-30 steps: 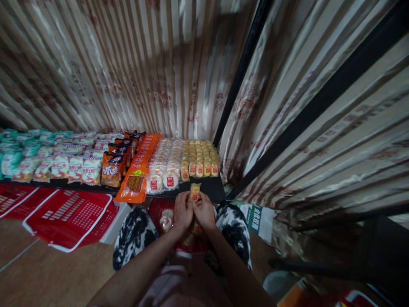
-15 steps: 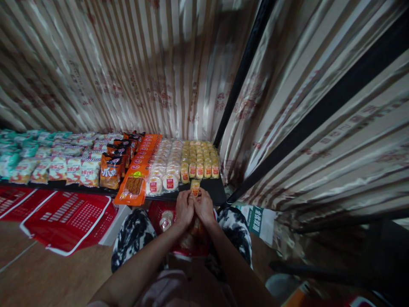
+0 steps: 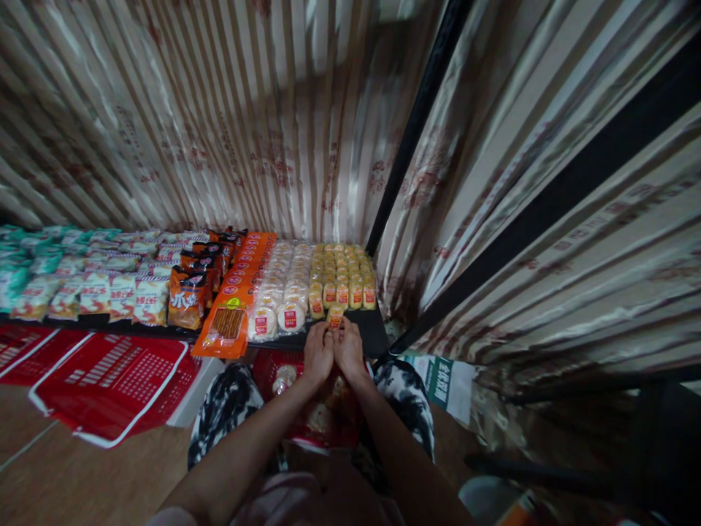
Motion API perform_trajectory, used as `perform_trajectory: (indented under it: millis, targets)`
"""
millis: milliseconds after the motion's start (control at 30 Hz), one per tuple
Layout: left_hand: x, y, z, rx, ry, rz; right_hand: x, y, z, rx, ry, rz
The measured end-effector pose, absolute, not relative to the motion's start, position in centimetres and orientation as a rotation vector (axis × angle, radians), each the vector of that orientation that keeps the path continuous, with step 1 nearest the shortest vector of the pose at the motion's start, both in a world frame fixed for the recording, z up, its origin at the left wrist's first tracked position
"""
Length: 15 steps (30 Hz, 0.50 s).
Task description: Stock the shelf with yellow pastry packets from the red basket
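Between my fingertips is a small yellow wrapped cake (image 3: 335,315) with a red and orange label. My left hand (image 3: 318,353) pinches it from the left, and my right hand (image 3: 348,349) pinches it from the right. Both hands are over the front edge of a black shelf (image 3: 374,330). Just beyond them stand rows of matching yellow wrapped cakes (image 3: 342,281). Left of those are rows of round white wrapped cakes (image 3: 290,315). Below my wrists, between my knees, a red basket (image 3: 265,367) holds more wrapped pieces, partly hidden by my forearms.
Farther left on the shelf are a flat orange snack pack (image 3: 223,321), orange-black bags (image 3: 188,298) and white snack bags (image 3: 150,299). Red baskets (image 3: 117,380) with white handles are below. A striped curtain (image 3: 219,131) and black poles (image 3: 415,131) stand behind and to the right.
The yellow cake in my fingers has tipped slightly and sits a little lower against my fingertips. My hands stay nearly in place, and the view has shifted slightly.
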<state>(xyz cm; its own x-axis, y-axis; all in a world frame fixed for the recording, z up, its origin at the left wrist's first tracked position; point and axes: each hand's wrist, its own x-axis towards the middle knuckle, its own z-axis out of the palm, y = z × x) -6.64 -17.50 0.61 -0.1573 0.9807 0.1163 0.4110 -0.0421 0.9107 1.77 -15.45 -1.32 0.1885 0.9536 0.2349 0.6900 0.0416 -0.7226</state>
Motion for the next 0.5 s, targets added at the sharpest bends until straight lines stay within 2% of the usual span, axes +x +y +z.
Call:
perform_trajectory:
  millis: [500]
  targets:
    - [-6.4, -16.1, 0.4, 1.540, 1.625, 1.135, 1.8, -12.8, -2.2, -1.716, -1.555, 0.440]
